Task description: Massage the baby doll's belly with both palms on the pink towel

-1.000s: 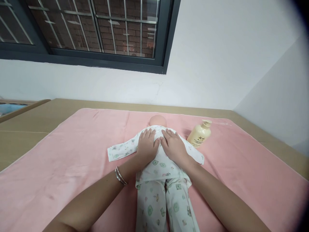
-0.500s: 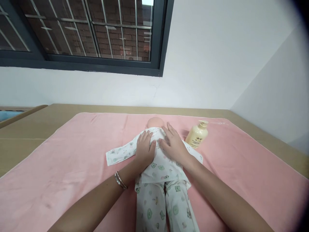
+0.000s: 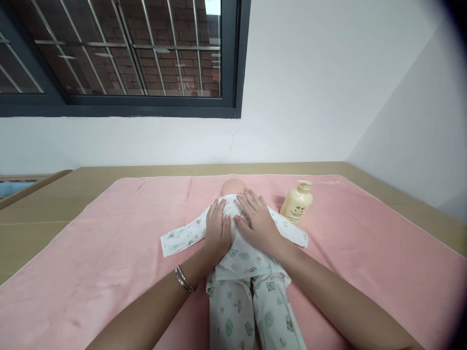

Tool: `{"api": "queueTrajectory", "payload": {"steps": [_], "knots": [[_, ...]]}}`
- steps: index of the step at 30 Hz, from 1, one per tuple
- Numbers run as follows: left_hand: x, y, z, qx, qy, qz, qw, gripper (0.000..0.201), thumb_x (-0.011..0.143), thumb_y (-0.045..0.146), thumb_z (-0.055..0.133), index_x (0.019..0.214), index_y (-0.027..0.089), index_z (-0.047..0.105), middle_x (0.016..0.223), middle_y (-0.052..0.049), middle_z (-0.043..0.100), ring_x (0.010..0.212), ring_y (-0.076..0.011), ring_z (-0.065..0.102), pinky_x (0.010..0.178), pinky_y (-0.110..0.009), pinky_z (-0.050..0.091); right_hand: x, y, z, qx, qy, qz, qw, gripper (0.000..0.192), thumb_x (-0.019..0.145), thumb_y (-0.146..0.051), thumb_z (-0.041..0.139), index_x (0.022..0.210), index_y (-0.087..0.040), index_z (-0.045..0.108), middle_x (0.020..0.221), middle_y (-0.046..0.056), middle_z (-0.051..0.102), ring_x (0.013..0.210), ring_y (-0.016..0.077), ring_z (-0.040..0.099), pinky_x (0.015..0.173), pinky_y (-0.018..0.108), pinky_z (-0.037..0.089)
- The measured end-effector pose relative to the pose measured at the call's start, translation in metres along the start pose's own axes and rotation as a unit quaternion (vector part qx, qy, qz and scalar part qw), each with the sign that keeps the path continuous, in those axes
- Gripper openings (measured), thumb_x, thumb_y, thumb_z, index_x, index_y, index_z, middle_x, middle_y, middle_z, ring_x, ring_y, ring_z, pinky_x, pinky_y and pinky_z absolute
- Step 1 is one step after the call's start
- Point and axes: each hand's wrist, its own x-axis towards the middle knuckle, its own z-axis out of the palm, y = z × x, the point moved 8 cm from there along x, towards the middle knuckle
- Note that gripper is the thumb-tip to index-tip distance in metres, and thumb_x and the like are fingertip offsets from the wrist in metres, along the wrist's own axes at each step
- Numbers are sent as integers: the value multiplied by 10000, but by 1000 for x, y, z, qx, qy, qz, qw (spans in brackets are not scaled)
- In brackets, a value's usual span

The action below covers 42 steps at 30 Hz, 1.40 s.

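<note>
Pink fabric, spread as a mat (image 3: 109,243) across the lower part of the frame, bears what appears to be a doll (image 3: 242,257) at the centre, its rounded head (image 3: 232,186) towards the wall (image 3: 299,97) and its legs running off the bottom edge. The figure wears a white printed shirt (image 3: 262,266) and matching trousers (image 3: 229,316), its sleeves (image 3: 186,237) angled out to either side. A person's left hand (image 3: 218,231), below two silvery bangles (image 3: 183,278), lies flat on the upper torso, fingers close together, thumb a little apart; the right hand (image 3: 258,223) is spread wider beside it, palm down — whether its whole palm bears on the cloth cannot be told. Neither hand appears to grip anything. A pale yellow pump bottle (image 3: 297,204) stands right of centre, just beyond the sleeve on that side, near the right hand but apart from it. A dark window frame (image 3: 229,58) fills the upper left. The step in hand looks like flat-palmed stroking or patting over clothing — the next move, by that reading, calls for relaxed fingers, light and even pressure, and a shirt kept unbunched beneath the palms
</note>
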Motion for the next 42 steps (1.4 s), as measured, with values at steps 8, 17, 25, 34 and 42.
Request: {"api": "queueTrajectory", "payload": {"steps": [8,17,25,34,42], "knots": [[0,5,-3,17,21,45,999,449,983,308,263,1374,131,395,1419,-178,458,1387,-268,323,1116,-541,292,-1,2,13,22,-131,-12,991,541,952,-410,376,1457,-223,332,1566,102,211,1445,284,133,1128,559,142],[1,1,-1,24,26,52,998,426,975,287,282,1354,141,411,1384,-163,497,1369,-258,352,1105,-518,317,-1,4,16,-8,-115,-4,993,556,963,-415,342,1478,-214,284,1579,102,162,1449,299,92,1133,549,127],[6,61,-17,191,-22,77,978,345,870,211,432,1190,102,498,1180,-185,561,1118,-316,510,938,-499,437,-12,-2,-16,-96,-156,-52,982,472,933,-406,417,1349,-192,480,1446,139,438,1333,332,376,1049,497,301],[-23,79,-13,315,-368,65,872,166,763,343,639,749,182,602,779,-98,619,750,-280,578,619,-369,436,-25,2,-20,-110,-262,19,959,198,740,-396,709,766,-206,660,747,42,680,660,209,633,529,268,387],[-21,78,-11,264,-464,67,843,233,726,90,475,527,208,506,608,-6,547,513,-155,458,486,-288,264,-28,0,-21,-96,-269,-46,957,180,785,-122,591,660,-225,670,678,11,652,596,164,590,537,262,358]]}}
